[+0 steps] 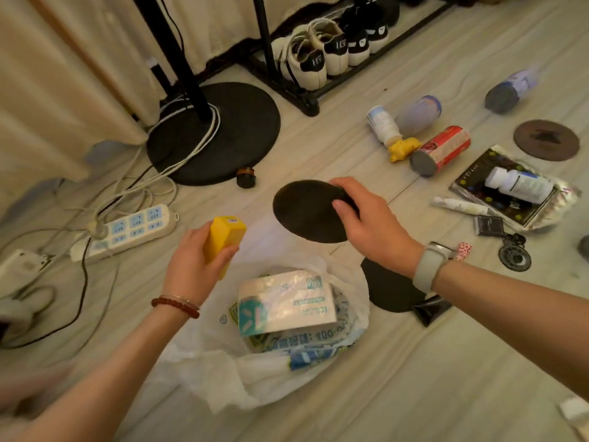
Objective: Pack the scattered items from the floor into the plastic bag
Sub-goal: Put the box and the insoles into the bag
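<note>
Both hands loaded just beyond the plastic bag (pixel 280 371)

The left hand (pixel 191 266) grips an upright yellow box (pixel 224 239) nearest the bag's mouth; the right hand (pixel 373 221) pinches a tilted black disc (pixel 306 208) slightly farther off. More items lie on the floor (pixel 414 393), right of the bag.

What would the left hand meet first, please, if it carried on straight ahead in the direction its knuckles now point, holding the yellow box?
Probably the black fan base. The left hand, gripping the yellow box, points up and slightly right across bare floor; the small round jar sits just right of that line. Depth is unclear.
</note>
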Action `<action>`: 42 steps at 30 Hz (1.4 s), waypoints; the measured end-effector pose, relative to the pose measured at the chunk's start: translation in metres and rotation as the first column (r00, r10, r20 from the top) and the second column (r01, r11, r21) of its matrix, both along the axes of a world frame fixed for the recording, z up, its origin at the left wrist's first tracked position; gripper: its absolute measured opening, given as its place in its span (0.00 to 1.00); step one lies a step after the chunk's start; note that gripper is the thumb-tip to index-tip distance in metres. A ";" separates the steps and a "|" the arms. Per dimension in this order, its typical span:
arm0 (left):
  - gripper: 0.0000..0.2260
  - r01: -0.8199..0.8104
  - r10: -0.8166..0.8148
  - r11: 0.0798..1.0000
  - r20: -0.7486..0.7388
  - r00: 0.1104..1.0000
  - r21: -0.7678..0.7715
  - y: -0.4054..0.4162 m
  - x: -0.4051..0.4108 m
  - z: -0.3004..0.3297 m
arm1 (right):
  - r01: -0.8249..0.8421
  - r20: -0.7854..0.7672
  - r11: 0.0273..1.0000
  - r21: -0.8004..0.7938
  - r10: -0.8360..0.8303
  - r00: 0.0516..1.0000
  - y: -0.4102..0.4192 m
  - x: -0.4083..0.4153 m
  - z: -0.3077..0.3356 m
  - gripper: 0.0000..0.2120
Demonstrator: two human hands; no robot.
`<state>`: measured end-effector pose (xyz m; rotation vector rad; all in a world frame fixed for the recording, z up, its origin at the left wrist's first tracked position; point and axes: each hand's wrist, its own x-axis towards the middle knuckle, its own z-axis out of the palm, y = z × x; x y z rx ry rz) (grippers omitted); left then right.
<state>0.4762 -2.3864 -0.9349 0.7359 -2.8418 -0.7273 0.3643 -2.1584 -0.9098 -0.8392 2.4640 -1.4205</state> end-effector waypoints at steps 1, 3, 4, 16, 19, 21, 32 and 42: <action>0.25 -0.095 0.096 0.995 -0.014 0.995 0.023 -0.005 0.007 -0.002 | -0.035 0.054 0.998 -0.051 0.038 0.998 -0.015 0.004 0.002 0.11; 0.24 -0.236 0.239 0.970 -0.056 0.969 0.057 -0.011 0.019 -0.003 | -0.133 0.100 0.990 -0.043 0.136 0.986 -0.043 0.014 -0.003 0.11; 0.24 -0.274 0.279 0.959 -0.085 0.956 0.070 -0.014 0.023 -0.002 | -0.192 0.103 0.981 0.002 0.190 0.976 -0.054 0.018 -0.008 0.11; 0.24 0.131 -0.084 0.947 -0.166 0.983 0.293 0.007 0.063 0.007 | -0.364 -0.029 0.598 0.714 0.545 0.838 -0.060 0.029 -0.044 0.21; 0.26 0.327 -0.324 0.932 -0.043 0.945 0.156 0.031 0.073 0.002 | -0.335 0.096 0.561 0.757 0.411 0.906 -0.031 0.024 -0.049 0.25; 0.27 0.437 -0.437 0.898 0.017 0.899 -0.054 0.049 0.076 -0.009 | -0.326 0.170 0.569 0.755 0.311 0.935 -0.017 0.022 -0.055 0.21; 0.05 0.482 -0.476 0.754 0.134 0.869 -0.445 0.056 0.093 -0.059 | 0.100 -0.443 0.800 0.592 0.219 0.869 0.022 0.032 -0.040 0.25; 0.26 0.697 -0.676 0.582 0.227 0.701 -0.418 0.080 0.110 -0.081 | -0.272 -0.363 0.481 0.834 0.848 0.387 0.068 0.088 -0.106 0.13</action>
